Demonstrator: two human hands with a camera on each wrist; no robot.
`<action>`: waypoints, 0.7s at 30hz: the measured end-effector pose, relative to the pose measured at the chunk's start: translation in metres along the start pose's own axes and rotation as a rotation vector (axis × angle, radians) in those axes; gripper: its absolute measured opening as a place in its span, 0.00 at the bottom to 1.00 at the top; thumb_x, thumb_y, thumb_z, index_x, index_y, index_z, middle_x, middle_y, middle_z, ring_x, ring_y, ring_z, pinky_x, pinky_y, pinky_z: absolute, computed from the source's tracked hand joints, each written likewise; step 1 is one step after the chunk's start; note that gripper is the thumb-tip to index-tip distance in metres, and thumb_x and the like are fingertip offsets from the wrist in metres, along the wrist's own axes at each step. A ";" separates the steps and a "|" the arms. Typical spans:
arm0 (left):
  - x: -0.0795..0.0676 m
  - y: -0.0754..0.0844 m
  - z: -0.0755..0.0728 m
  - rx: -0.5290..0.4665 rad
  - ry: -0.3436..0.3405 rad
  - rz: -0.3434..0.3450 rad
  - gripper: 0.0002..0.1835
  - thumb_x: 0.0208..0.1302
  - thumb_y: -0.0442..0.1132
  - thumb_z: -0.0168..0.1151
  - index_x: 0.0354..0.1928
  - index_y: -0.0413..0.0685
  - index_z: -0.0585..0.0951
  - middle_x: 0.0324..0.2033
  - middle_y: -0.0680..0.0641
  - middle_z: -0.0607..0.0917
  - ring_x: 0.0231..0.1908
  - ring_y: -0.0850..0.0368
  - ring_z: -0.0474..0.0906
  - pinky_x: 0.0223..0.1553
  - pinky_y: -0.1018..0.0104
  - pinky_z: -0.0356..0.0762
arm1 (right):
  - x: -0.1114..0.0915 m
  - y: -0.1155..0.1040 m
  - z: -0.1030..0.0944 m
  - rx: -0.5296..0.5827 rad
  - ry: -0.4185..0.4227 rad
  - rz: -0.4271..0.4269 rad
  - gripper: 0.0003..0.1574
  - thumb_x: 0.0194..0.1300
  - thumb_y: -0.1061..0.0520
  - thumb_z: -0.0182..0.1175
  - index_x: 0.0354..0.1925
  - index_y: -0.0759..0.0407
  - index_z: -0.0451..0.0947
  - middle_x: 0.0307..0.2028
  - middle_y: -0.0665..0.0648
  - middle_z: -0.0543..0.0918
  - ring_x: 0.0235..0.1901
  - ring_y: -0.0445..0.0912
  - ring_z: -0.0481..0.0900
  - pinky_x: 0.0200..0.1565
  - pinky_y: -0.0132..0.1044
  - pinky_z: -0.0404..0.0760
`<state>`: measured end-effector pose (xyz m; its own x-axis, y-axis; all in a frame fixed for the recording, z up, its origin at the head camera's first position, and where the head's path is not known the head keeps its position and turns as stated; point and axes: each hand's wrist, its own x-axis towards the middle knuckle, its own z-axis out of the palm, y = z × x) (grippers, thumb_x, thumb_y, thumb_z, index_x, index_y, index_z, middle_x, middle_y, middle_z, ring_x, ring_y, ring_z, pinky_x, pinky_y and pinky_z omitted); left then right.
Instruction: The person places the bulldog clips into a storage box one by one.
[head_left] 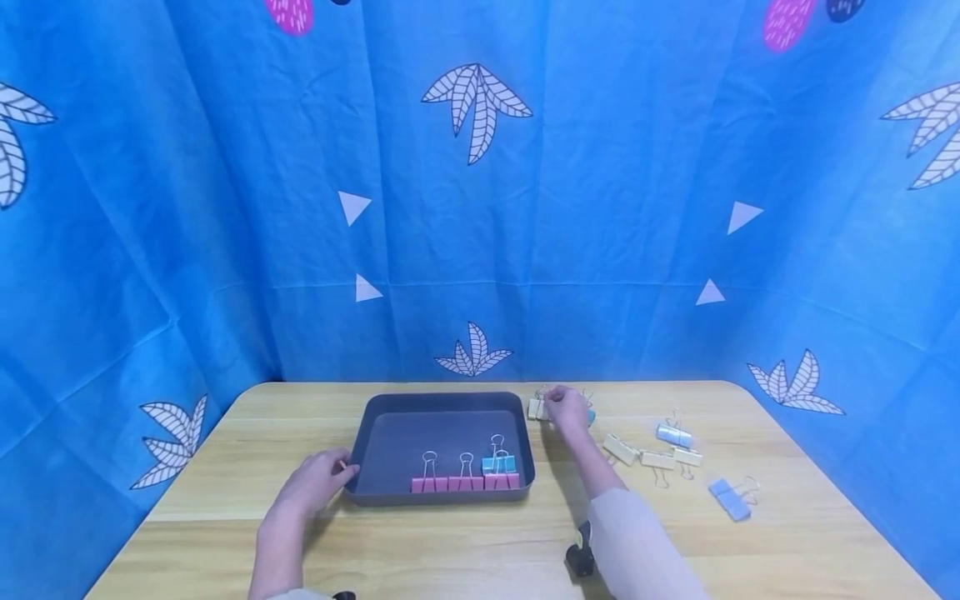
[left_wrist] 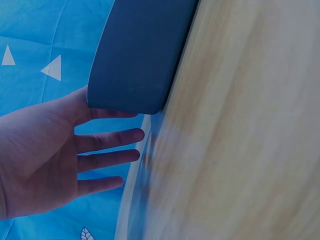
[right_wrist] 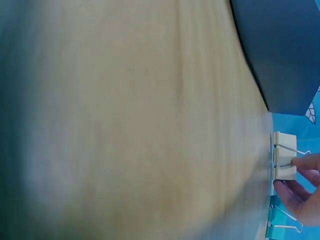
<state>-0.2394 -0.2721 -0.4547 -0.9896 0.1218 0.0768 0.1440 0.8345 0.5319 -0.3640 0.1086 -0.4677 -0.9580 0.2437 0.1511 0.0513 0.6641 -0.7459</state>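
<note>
- Grey tray (head_left: 397, 433) on the wood table (head_left: 442, 554), left of the right hand (head_left: 567, 408).
- Inside: three pink clips (head_left: 467, 483) in a row along the near wall, handles up; teal clip (head_left: 491, 465) behind the rightmost.
- Left hand (head_left: 311, 483) touches the tray's near-left corner. Fingers loose, straight, spread; thumb mostly hidden in the left wrist view.
- Right hand pinches a cream clip (right_wrist: 286, 142) near the table's back edge, just right of the tray.
- Second teal clip (right_wrist: 273, 217) close beside those fingers.
- Further right: three cream clips (head_left: 657, 460), shiny blue clip (head_left: 673, 435), pale blue clip (head_left: 730, 499).
- Blue curtain (head_left: 600, 167) behind.
</note>
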 end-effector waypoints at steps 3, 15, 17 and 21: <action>0.000 0.002 -0.001 -0.010 0.002 -0.001 0.07 0.63 0.38 0.57 0.36 0.40 0.78 0.29 0.50 0.79 0.33 0.53 0.75 0.36 0.52 0.74 | -0.002 -0.001 -0.002 0.025 0.012 0.004 0.10 0.55 0.62 0.59 0.37 0.63 0.80 0.34 0.59 0.83 0.35 0.55 0.78 0.47 0.57 0.66; 0.000 0.002 -0.003 0.010 0.014 -0.018 0.12 0.62 0.39 0.57 0.40 0.36 0.78 0.32 0.46 0.81 0.37 0.46 0.76 0.41 0.48 0.73 | -0.016 -0.017 -0.017 0.119 0.082 -0.037 0.10 0.55 0.64 0.60 0.38 0.67 0.80 0.37 0.64 0.82 0.36 0.56 0.79 0.40 0.48 0.76; 0.000 0.002 -0.002 0.010 0.016 -0.019 0.12 0.62 0.39 0.57 0.41 0.36 0.78 0.33 0.46 0.81 0.37 0.46 0.77 0.41 0.47 0.73 | -0.019 -0.020 -0.019 0.124 0.097 -0.045 0.09 0.56 0.64 0.60 0.37 0.66 0.80 0.37 0.64 0.82 0.35 0.56 0.79 0.39 0.47 0.76; -0.001 0.002 -0.002 0.011 0.013 -0.018 0.12 0.63 0.39 0.57 0.41 0.36 0.78 0.33 0.46 0.81 0.37 0.46 0.77 0.41 0.48 0.73 | -0.025 -0.027 -0.022 0.163 0.108 -0.050 0.08 0.56 0.64 0.61 0.36 0.65 0.80 0.36 0.64 0.82 0.30 0.53 0.80 0.31 0.42 0.78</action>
<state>-0.2384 -0.2711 -0.4519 -0.9919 0.0994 0.0786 0.1259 0.8424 0.5239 -0.3352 0.1004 -0.4372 -0.9218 0.2937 0.2532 -0.0505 0.5564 -0.8294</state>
